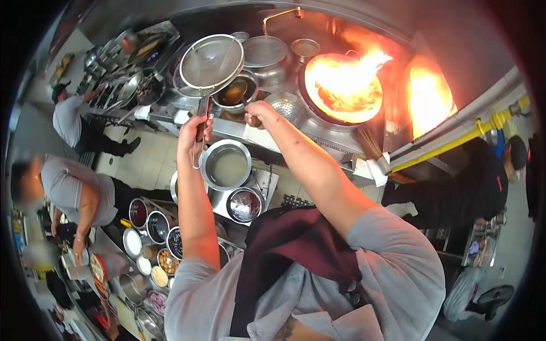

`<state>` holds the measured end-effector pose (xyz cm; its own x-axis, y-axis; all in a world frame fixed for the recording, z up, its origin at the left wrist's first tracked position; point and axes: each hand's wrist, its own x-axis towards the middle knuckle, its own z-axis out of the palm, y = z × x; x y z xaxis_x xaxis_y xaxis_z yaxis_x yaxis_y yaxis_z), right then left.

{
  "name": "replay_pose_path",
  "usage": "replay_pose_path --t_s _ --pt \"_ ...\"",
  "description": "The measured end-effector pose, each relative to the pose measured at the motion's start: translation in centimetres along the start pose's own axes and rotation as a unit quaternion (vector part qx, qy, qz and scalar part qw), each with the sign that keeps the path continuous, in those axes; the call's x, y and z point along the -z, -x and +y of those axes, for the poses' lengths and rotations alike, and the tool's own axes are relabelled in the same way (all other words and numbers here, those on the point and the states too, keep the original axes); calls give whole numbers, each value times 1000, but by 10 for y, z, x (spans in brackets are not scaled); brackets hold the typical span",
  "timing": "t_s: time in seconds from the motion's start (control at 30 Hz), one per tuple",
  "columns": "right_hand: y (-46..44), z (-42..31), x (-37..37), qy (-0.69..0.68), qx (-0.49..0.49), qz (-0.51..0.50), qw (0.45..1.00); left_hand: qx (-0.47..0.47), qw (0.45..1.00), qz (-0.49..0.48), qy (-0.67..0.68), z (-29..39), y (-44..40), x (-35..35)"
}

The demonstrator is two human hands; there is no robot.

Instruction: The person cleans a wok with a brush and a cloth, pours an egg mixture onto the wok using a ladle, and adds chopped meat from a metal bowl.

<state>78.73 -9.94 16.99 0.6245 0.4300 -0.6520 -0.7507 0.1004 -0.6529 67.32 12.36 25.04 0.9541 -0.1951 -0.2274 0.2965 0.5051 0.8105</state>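
My left hand (195,134) is wrapped round the handle of a large round mesh strainer (212,62), which is raised near the stove. Closed on the handle of a ladle (239,90) is my right hand (259,113); the ladle's bowl is in a pot (253,77) of brown liquid. To the right, tall flames fill a wok (343,90) on the stove. A perforated metal skimmer (286,108) lies between that pot and the wok. Just below my hands stands a metal pot (226,165) of cloudy liquid.
A pot of dark sauce (244,204) and several ingredient containers (168,261) are at lower left. A lidded pot (265,52) stands behind. Two people (68,119) (79,187) work at left, another (472,176) at right. A bamboo brush (369,143) and yellow pipe (455,145) are near the wok.
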Motion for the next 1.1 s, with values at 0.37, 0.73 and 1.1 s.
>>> replay_pose_path --t_s 0.37,0.73,1.1 --pt "48 12 19 -336 -24 -157 928 16 1000 0 -3 4 -8 -5" --pt "128 10 98 -356 85 -203 908 22 1000 -7 9 7 -19 -8" --pt "234 47 219 -352 142 -76 922 49 999 -9 8 -61 -59 18"
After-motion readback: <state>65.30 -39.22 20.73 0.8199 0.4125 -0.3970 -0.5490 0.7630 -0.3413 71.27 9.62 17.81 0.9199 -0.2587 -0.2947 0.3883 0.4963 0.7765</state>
